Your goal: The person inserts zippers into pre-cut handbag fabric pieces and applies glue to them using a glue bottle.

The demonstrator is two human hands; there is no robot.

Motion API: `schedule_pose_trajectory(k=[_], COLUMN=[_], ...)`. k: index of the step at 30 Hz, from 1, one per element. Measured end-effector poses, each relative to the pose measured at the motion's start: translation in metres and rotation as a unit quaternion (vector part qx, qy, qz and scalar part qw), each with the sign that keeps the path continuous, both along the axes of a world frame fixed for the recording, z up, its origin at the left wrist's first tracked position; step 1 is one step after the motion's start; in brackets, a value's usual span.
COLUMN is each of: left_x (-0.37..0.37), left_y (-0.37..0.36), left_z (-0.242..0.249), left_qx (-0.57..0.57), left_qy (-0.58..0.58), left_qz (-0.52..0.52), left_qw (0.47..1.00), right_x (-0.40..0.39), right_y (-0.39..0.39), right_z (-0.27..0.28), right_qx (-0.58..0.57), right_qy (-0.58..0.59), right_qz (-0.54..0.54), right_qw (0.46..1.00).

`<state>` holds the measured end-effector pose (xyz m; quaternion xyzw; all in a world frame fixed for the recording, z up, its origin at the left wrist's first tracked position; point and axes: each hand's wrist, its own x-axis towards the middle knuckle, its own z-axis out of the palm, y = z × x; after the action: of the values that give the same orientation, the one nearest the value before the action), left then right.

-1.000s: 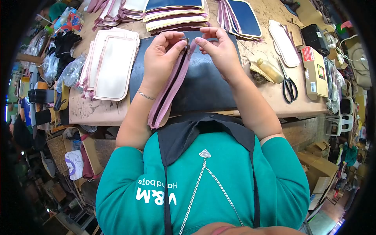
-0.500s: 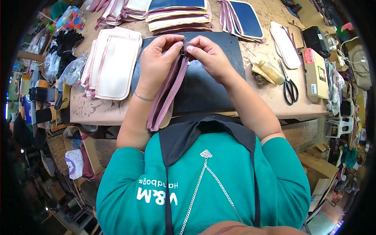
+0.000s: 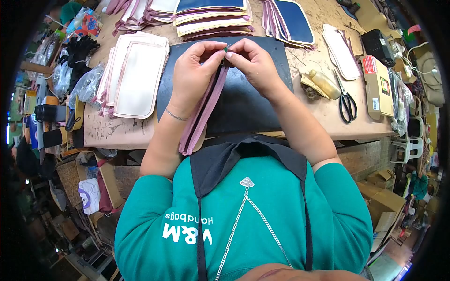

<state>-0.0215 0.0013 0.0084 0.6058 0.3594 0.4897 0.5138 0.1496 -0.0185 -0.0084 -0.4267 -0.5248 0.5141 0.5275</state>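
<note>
A long pink zipper strip (image 3: pixel 201 114) hangs from my two hands down over the table's front edge. My left hand (image 3: pixel 194 75) pinches its top end from the left. My right hand (image 3: pixel 253 65) pinches the same end from the right, fingertips touching a small dark slider (image 3: pixel 224 50) there. Both hands hover over a black work mat (image 3: pixel 253 103) on the wooden table.
A stack of cream panels with pink edging (image 3: pixel 136 75) lies left of the mat. More stacked panels (image 3: pixel 211 18) and navy pieces (image 3: pixel 293 21) sit behind. At the right are a glue bottle (image 3: pixel 323 84), scissors (image 3: pixel 347 105) and a cardboard box (image 3: pixel 377 84).
My hands came together on the zipper's top end, dipped toward the mat, then rose slightly. The strip stayed hanging in the same place.
</note>
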Motion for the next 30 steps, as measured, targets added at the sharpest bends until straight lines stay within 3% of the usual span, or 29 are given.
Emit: schedule_pose_trajectory(k=[6,9,12,18,30], left_x=[0.008,0.008,0.008,0.006,0.004], left_y=[-0.002,-0.003,-0.004,-0.001,0.000], left_z=[-0.008,-0.004,-0.002,-0.007,-0.009], left_qx=[0.030,0.070,0.084,0.138,0.105], left_qy=[-0.016,0.025,0.036,0.037,0.005], left_qz=[0.029,0.032,0.034,0.017,-0.004], left_qw=[0.999,0.997,0.995,0.990,0.995], right_x=[-0.007,-0.006,-0.007,-0.003,-0.004], right_y=[-0.004,-0.007,-0.010,-0.012,-0.018], right_z=[-0.009,-0.008,-0.007,-0.004,0.000], right_qx=[0.065,0.057,0.075,0.077,0.101], right_qy=[0.078,0.061,0.121,0.070,-0.001], right_qz=[-0.089,-0.091,-0.090,-0.067,-0.101], right_qw=[0.991,0.992,0.986,0.992,0.990])
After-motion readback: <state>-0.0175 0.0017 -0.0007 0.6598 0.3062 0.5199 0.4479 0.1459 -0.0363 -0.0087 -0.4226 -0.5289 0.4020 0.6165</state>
